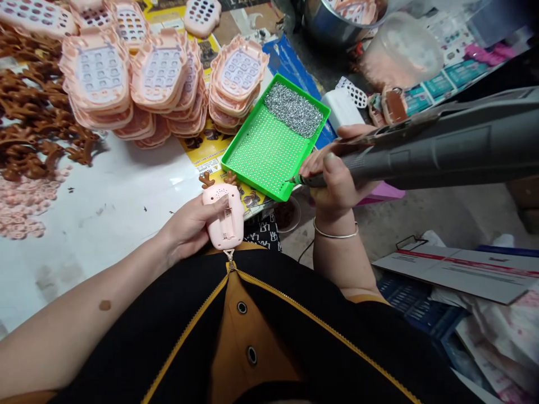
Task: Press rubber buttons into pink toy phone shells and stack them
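My left hand (196,224) is closed on a pink toy phone (226,224) with brown antlers, its thumb across the back above the open battery compartment. Screw holes show in the phone's corners. Wrapped in my right hand (339,179) is a grey electric screwdriver (412,151), tilted so its bit points left. The bit's tip hovers over the lower right part of a green perforated tray (256,151). Small silver screws (295,109) lie heaped at the tray's far end. Whether the tip carries a screw is too small to tell.
Stacks of pink phone shells (101,73) stand on the white table (122,207). Brown antler pieces (37,95) and small pink parts (25,202) are piled at left. A metal bowl (332,28) sits at the back. Flat cardboard (463,269) and a blue crate (412,303) are lower right.
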`<state>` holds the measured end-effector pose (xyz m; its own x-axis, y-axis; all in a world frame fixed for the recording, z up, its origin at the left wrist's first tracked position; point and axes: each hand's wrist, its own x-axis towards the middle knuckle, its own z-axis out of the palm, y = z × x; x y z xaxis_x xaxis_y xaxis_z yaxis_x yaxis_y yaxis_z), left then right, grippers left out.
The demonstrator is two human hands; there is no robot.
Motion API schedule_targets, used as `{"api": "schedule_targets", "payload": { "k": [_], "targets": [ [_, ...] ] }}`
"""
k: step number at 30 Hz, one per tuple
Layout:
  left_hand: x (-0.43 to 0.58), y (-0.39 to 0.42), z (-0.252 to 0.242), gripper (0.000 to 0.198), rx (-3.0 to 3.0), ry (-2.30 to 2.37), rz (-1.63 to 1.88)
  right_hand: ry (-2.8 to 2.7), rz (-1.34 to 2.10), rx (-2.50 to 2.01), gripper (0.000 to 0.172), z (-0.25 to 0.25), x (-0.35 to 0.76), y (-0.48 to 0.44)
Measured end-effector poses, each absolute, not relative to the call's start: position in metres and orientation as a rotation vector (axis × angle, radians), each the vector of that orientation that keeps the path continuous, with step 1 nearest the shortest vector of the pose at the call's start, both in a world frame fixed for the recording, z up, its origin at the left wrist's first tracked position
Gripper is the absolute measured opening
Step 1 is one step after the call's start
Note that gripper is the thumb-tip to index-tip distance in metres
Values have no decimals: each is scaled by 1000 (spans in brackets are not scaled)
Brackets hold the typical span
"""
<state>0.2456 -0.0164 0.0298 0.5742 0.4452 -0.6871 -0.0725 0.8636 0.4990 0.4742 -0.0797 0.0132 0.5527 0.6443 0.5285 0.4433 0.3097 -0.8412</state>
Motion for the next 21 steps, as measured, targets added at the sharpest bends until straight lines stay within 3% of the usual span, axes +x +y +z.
{"api": "schedule_targets", "payload": {
  "k": [3,9,17,21],
  "targets": [
    [245,-15,30,17,456,931,302,-1055,156,-1244,36,16,471,-79],
    [240,-15,27,27,472,901,294,-1048,153,-1248,35,24,470,-78],
    [239,-25,33,38,493,931,158,-1037,286,-919,23,68,424,-74],
    [240,-29,33,34,519,900,200,-1111,538,-765,33,79,391,-70]
  ]
}}
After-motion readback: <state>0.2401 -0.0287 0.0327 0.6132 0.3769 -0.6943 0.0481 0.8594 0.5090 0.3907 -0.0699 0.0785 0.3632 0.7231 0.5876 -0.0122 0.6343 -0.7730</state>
